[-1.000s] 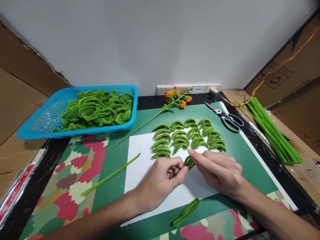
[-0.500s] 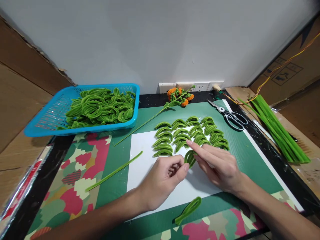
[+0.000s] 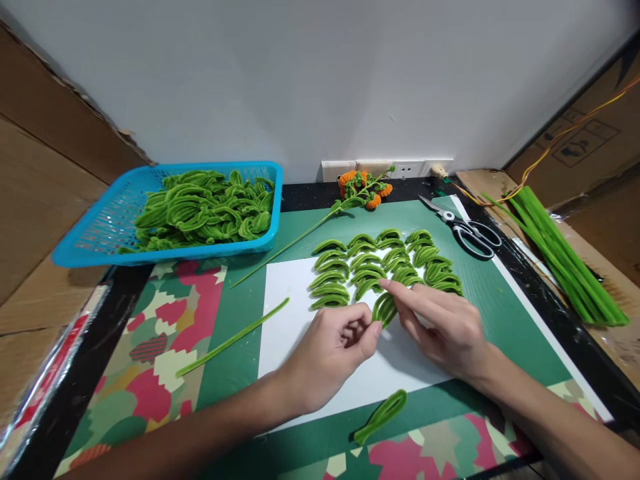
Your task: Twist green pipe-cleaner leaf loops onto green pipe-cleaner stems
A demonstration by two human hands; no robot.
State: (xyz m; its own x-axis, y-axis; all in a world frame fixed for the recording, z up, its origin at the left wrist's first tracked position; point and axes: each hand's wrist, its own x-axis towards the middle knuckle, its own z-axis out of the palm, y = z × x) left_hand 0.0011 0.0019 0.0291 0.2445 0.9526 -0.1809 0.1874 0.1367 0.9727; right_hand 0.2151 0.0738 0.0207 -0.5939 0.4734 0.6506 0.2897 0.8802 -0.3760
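Between my two hands is a looped green pipe-cleaner leaf (image 3: 384, 311). My left hand (image 3: 340, 350) pinches its lower end between thumb and forefinger. At its other end, the thumb and fingers of my right hand (image 3: 443, 327) close on the leaf, the forefinger stretched along it; part of the leaf is hidden there. Just beyond lie rows of curved green pipe-cleaner leaves (image 3: 330, 277) on a white sheet (image 3: 280, 333). Closer to me, a single pipe-cleaner loop (image 3: 383, 417) lies on the green mat (image 3: 310, 427). To the left rests a straight green pipe cleaner (image 3: 233, 339).
A blue basket (image 3: 90, 247) heaped with green leaves stands at the back left. An orange-flowered pipe-cleaner stem (image 3: 345, 203) lies near the wall. Black-handled scissors (image 3: 467, 230) sit at the back right, beside a bundle of green pipe cleaners (image 3: 565, 260) on cardboard.
The whole view has shifted slightly. Both hands keep their hold on the leaf with almost the same pose, and the surrounding things stay where they were.
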